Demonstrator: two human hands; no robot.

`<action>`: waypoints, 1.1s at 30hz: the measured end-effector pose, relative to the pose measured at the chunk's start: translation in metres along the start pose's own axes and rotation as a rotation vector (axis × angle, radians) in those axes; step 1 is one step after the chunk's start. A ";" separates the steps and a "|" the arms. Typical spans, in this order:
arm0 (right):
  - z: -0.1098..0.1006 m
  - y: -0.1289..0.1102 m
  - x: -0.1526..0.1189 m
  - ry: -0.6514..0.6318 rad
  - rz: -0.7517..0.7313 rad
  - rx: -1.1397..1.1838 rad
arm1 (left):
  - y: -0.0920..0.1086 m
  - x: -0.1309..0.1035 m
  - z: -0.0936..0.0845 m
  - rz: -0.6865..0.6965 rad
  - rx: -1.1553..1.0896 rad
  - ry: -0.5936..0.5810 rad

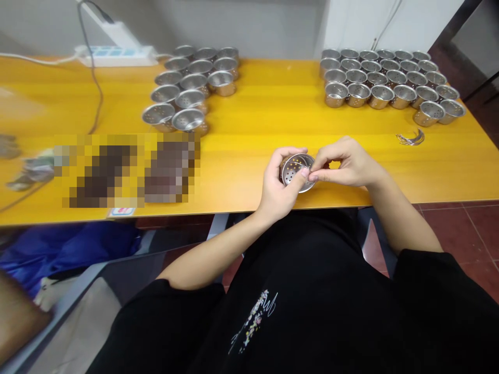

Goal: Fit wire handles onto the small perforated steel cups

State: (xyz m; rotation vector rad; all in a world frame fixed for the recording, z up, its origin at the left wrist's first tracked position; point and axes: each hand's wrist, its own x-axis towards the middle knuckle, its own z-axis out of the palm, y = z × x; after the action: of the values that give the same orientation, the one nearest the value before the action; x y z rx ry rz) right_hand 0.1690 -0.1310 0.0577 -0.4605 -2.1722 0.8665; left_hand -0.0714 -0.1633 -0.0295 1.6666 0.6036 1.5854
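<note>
My left hand (275, 188) is wrapped round a small perforated metal strainer cup (289, 177), its thumb over the rim. The cup's open mouth is tilted up towards me, just above the table's front part. At the cup's right rim my right hand (346, 163) is closed in a pinch. A thin wire handle seems to run across the cup's mouth to those fingertips, which partly hide its end. To the right lies a small bunch of curved wire handles (411, 138).
Several matching strainer cups (191, 120) stand in rows at the back left, and more cups (382, 96) at the back right. A power strip (120, 55) with cables lies along the wall. Two blurred-out dark items rest left on the yellow table (268, 114).
</note>
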 end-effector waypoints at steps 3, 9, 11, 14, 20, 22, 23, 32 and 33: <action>0.000 -0.001 0.000 -0.014 -0.008 0.005 | -0.001 -0.001 0.000 -0.011 -0.011 0.001; 0.000 -0.001 0.000 -0.024 -0.034 0.002 | -0.002 -0.003 0.000 -0.034 -0.036 0.004; 0.000 0.000 -0.001 -0.032 -0.032 -0.006 | -0.003 -0.002 0.000 -0.053 -0.028 -0.008; 0.000 0.002 -0.001 -0.040 -0.035 -0.017 | -0.003 -0.002 -0.001 -0.067 -0.027 -0.013; 0.000 0.001 0.000 -0.036 -0.043 -0.010 | -0.002 -0.001 0.000 -0.047 -0.047 0.005; 0.001 0.000 0.000 -0.035 -0.056 -0.006 | -0.003 0.000 0.001 -0.069 -0.073 0.005; 0.002 0.000 0.001 -0.032 -0.054 -0.009 | -0.004 0.000 0.000 -0.092 -0.087 0.006; 0.000 0.009 -0.003 0.112 0.057 -0.068 | -0.020 0.001 -0.007 -0.224 -0.155 -0.073; -0.002 0.011 -0.003 0.130 0.070 -0.077 | -0.022 0.001 -0.007 -0.223 -0.162 -0.082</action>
State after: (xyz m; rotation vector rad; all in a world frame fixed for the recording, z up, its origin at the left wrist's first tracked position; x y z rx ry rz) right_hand 0.1732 -0.1245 0.0493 -0.6176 -2.0858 0.7703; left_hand -0.0748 -0.1483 -0.0460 1.4825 0.5809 1.3625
